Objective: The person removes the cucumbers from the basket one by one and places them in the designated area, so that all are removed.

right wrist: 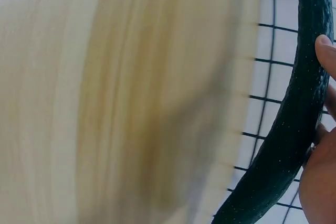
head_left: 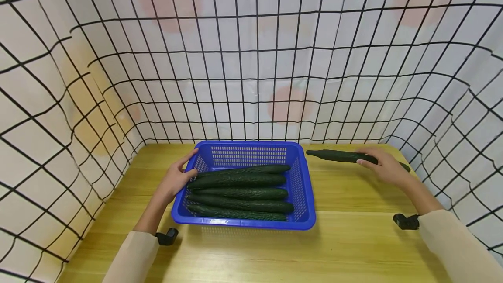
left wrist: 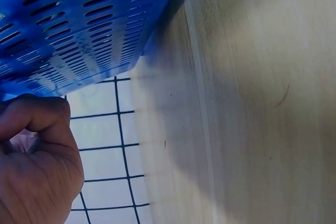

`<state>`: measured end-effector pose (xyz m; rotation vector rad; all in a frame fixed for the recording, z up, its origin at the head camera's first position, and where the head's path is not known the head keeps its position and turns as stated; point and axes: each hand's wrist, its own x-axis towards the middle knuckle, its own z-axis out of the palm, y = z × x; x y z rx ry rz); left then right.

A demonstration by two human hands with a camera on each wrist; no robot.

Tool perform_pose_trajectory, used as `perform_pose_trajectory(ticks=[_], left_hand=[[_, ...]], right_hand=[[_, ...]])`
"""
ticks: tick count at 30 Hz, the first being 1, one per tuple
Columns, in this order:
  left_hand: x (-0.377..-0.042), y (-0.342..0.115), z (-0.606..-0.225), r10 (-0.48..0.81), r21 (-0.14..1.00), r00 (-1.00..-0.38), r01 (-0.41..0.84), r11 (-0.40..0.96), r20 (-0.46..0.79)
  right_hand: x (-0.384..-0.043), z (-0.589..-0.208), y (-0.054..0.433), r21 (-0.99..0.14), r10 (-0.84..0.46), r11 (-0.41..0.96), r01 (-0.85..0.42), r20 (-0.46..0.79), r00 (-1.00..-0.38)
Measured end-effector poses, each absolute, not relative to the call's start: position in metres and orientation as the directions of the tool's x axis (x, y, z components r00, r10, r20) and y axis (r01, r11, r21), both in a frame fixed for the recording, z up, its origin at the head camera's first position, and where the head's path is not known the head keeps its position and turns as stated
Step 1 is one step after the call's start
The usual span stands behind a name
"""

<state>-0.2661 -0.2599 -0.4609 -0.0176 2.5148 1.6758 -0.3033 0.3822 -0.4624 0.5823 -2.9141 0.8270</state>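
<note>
A blue plastic basket (head_left: 308, 204) with slotted walls stands on the wooden table, and several dark green cucumbers (head_left: 239, 181) lie lengthwise inside it. My left hand (head_left: 177, 178) grips the basket's left rim near the back corner; the left wrist view has its curled fingers against the basket wall (left wrist: 89, 35). To the right of the basket, my right hand (head_left: 383, 167) holds another long cucumber (head_left: 338, 156) by its middle, thumb on the near side. The right wrist view shows this curved cucumber (right wrist: 294, 124) above the table; the hand hides part of it.
The pale wooden table (head_left: 349, 248) extends around the basket. Black wire grid (head_left: 257, 64) encloses the back and both sides, with white patterned sheeting behind it. A small black device (head_left: 167, 236) is at the left wrist and another (head_left: 405, 222) at the right.
</note>
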Motion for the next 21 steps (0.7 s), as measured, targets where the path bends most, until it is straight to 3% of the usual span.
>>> perform_pose_trajectory(ticks=[6,21], left_hand=[[-0.266,-0.260,-0.461,0.051,0.918,-0.993,-0.076,0.389,-0.104],[-0.269,-0.260,-0.464,0.053,0.927,-0.993,-0.076,0.368,-0.103]], right_hand=[[-0.316,-0.487,0.384,-0.464,-0.392,0.780,-0.421,0.163,-0.906],[-0.322,-0.506,0.377,-0.457,-0.376,0.807,-0.375,0.093,-0.922]])
